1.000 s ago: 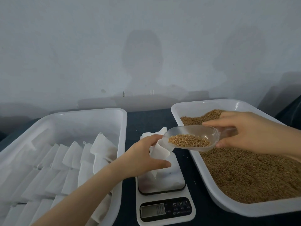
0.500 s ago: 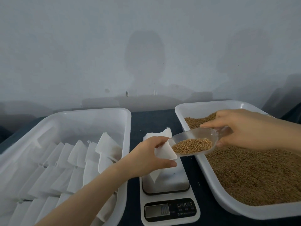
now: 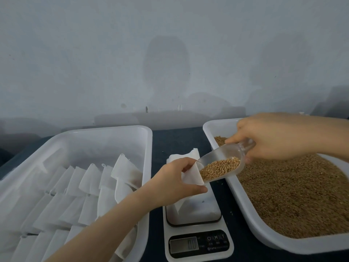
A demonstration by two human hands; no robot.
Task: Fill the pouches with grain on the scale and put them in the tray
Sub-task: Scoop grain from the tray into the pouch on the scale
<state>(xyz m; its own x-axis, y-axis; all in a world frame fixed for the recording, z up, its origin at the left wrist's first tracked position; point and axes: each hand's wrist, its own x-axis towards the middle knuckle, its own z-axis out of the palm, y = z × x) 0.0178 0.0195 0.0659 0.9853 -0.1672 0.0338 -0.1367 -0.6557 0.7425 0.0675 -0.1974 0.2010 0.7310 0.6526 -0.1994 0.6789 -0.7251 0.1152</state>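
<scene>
My left hand (image 3: 174, 181) grips a white pouch (image 3: 190, 176) by its mouth, holding it over the white scale (image 3: 196, 241); the pouch's lower end touches the platform. My right hand (image 3: 273, 137) grips the handle of a clear plastic scoop (image 3: 222, 163). The scoop is tilted down to the left, with brown grain piled at its lip right at the pouch's mouth. A small stack of empty pouches (image 3: 186, 155) lies behind the scale. The left white tray (image 3: 105, 133) holds several filled pouches (image 3: 90, 186) in rows.
A white tray of loose grain (image 3: 294, 195) stands on the right, its rim close to the scale. The table top (image 3: 177, 137) is dark blue. A pale wall stands close behind the trays. The scale display reads zero.
My right hand has lifted and tipped the scoop steeper, so the grain has slid down to its lip at the pouch mouth. My left hand has kept the pouch over the scale.
</scene>
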